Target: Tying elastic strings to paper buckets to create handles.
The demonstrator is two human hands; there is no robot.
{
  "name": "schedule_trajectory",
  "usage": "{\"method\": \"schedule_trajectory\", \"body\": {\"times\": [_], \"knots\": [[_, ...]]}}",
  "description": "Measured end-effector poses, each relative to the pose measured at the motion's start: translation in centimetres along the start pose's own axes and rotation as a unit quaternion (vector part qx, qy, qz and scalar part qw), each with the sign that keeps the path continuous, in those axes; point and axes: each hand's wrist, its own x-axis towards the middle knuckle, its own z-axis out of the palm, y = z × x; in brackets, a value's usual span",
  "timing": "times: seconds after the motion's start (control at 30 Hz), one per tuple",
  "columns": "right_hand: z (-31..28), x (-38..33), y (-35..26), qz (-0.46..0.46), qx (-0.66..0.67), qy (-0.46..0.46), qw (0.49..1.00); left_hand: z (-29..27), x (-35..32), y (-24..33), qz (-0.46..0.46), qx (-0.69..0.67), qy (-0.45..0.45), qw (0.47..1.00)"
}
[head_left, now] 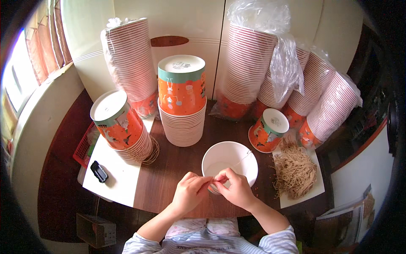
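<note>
While both forearms come up from the bottom of the view, the left hand (189,192) and the right hand (236,189) meet over the near edge of the round dark wooden table (169,169). The fingertips of both hands are pressed together, pinching a thin pale string (237,163) between them. The string runs up from the pinch across an open white paper cup (229,164), which stands on the table just behind the hands. The right hand touches the cup's near rim.

To the right of the cup, a heap of tan strings (294,169) lies on a white sheet (304,197). Just behind it sits one upside-down orange cup (268,130).

Farther back stand tall stacks of orange and white cups. One short stack (182,101) is in the middle, upside down. Another stack (122,125) leans at the left on a white board (116,178). A small black thing (99,171) lies on that board. More stacks in clear plastic bags (281,72) stand at the back and right, against a pale wall (190,21). A window with a curtain (44,42) is on the left.
</note>
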Motion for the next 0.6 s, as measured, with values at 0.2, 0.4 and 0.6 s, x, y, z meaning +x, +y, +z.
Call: {"method": "schedule_trajectory", "body": {"times": [0.2, 0.4, 0.6], "knots": [[0.0, 0.0, 0.3, -0.008, -0.001, -0.006, 1.0, 0.0, -0.5, -0.8, -0.204, -0.243, -0.047, 0.947], [-0.5, 0.4, 0.1, -0.038, -0.04, -0.032, 0.998, 0.1, -0.5, -2.1, -0.248, -0.414, -0.073, 0.873], [-0.6, 1.3, 1.0, -0.115, -0.065, -0.063, 0.989, 0.1, -0.4, -2.0, -0.261, -0.444, -0.076, 0.854]]}}
